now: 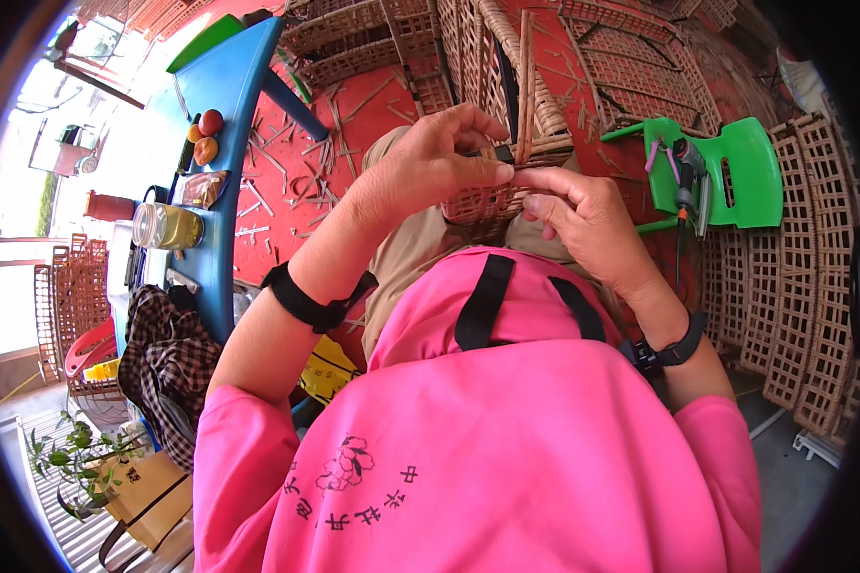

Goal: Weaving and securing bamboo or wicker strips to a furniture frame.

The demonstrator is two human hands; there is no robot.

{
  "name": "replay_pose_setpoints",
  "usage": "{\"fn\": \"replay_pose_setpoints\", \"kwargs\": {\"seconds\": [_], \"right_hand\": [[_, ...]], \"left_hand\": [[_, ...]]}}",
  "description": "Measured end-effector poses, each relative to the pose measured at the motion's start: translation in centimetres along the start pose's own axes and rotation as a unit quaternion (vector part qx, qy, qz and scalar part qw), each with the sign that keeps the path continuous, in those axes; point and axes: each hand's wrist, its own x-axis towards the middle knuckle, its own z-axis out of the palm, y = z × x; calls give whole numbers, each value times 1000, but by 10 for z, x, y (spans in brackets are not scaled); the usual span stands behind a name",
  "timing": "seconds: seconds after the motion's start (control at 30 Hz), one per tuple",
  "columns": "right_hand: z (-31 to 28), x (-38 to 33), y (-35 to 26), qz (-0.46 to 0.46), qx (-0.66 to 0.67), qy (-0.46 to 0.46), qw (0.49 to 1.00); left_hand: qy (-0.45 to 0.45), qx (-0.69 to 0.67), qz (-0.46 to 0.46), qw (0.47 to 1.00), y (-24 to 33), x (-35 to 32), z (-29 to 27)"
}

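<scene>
A small half-woven rattan basket (483,205) rests on my lap, with upright strips (527,86) rising from its rim. My left hand (430,158) arches over the rim and pinches a strip and a dark thin tool against it. My right hand (583,220) is right beside it, fingers curled on the basket's edge, thumb meeting the left fingertips. Both wrists carry black bands. My pink hooded top fills the lower part of the head view.
A blue plastic table (225,105) on the left holds a glass jar (167,226), round fruits and a packet. A checked cloth hangs below it. A green stool (736,172) with a power tool stands at right. Woven rattan panels (793,286) and strip scraps cover the red floor.
</scene>
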Motion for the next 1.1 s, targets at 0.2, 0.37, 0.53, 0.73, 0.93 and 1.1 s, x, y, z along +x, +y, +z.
{"fn": "replay_pose_setpoints", "kwargs": {"seconds": [0.2, 0.37, 0.53, 0.73, 0.93, 1.1], "right_hand": [[14, -7, 10, -126, -109, 66, 984], [28, 1, 18, -128, -287, 105, 944], [31, 2, 20, -143, -134, 130, 972], [14, -6, 9, -153, -116, 44, 980], [0, -28, -8, 102, 93, -38, 990], [3, -24, -7, -36, 176, -103, 978]], "left_hand": [[-22, -89, -34, 995, -3, 3, -1], [-30, -119, -32, 992, -6, 7, 1], [-27, -134, -22, 990, -7, 4, 3], [-16, -119, -18, 993, -7, 5, 4], [-9, -113, -29, 993, -6, 6, 5], [-10, -103, -33, 994, -6, 6, 6]]}}
